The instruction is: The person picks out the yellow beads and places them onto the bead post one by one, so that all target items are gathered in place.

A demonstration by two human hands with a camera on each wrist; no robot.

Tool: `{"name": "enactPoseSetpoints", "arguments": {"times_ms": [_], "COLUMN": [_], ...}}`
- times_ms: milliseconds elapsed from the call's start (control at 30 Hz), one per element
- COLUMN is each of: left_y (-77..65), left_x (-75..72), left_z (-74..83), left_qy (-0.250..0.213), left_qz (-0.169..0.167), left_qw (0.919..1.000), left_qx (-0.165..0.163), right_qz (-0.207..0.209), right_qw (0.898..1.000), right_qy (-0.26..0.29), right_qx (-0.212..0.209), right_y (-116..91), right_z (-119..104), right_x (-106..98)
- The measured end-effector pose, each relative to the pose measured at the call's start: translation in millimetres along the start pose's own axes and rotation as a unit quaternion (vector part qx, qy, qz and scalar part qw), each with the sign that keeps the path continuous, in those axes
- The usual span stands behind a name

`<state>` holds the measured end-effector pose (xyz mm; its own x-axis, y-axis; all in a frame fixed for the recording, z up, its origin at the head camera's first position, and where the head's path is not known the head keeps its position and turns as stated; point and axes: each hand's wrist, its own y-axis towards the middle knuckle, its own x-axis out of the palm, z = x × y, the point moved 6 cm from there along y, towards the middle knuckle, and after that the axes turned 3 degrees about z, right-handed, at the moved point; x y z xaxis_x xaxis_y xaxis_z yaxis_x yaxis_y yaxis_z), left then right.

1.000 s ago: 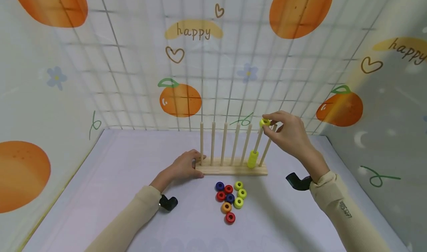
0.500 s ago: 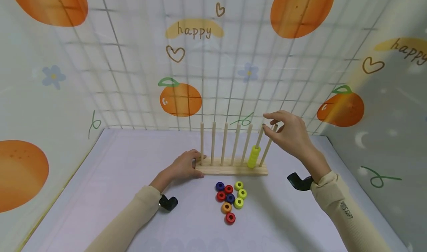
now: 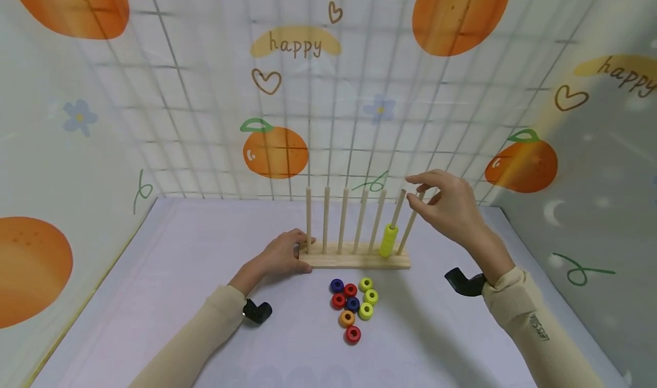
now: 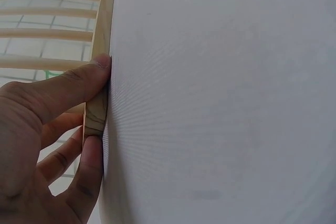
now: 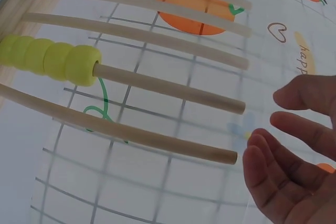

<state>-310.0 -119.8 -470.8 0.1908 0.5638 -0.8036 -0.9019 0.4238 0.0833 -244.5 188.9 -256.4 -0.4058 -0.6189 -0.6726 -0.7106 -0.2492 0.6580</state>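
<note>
A wooden peg stand (image 3: 354, 261) with several upright pegs stands on the table. Its left end is gripped by my left hand (image 3: 279, 255), thumb at the front and fingers round the end and behind, as the left wrist view shows. Yellow beads (image 5: 48, 59) are stacked at the bottom of the second peg from the right. By the top of that peg is my right hand (image 3: 445, 202), holding nothing, its thumb and index finger apart. In the right wrist view the fingertips (image 5: 286, 95) are clear of the peg ends.
In front of the stand lie loose beads: three yellow beads (image 3: 371, 296), three red beads (image 3: 352, 335), two blue beads (image 3: 336, 286) and one orange bead (image 3: 347, 318). Behind the white table (image 3: 205, 222) hangs a printed curtain (image 3: 215, 91) over a wire grid.
The right hand has let go of a yellow bead, which dropped down the peg onto the stack, making it taller. The left hand has stayed on the stand's end.
</note>
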Motion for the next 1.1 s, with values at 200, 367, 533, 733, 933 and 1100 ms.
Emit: {"name": "enactPoseSetpoints", "arguments": {"times_ms": [200,367,533,733,933,1100], "left_y": [-1.3,-0.3,1.2,0.4,1.6,2.3], "left_x": [-1.3,-0.5,0.3,-1.3,1.2,1.4], "left_z": [0.3,-0.9,-1.8,-0.3,-2.1,-2.8], "left_qy": [-0.002,-0.004,-0.002,-0.008,-0.002,0.000], "left_qz": [0.002,0.002,0.000,0.001,0.004,0.001], "left_qw": [1.0000,1.0000,1.0000,1.0000,1.0000,1.0000], "left_qx": [0.001,-0.002,-0.003,0.002,0.009,0.000], "right_qz": [0.003,0.009,0.014,0.005,0.010,0.012], "right_qw": [1.000,1.000,1.000,1.000,1.000,0.999], "right_qy": [0.006,0.005,0.005,0.019,0.026,0.027], "right_qx": [0.001,0.002,0.005,0.012,0.010,0.017], "right_y": [-3,-8,-16,-27,-37,-48], "right_z": [-1,-2,1,3,6,11], "right_x": [-3,-7,-12,-11,-10,-7]}}
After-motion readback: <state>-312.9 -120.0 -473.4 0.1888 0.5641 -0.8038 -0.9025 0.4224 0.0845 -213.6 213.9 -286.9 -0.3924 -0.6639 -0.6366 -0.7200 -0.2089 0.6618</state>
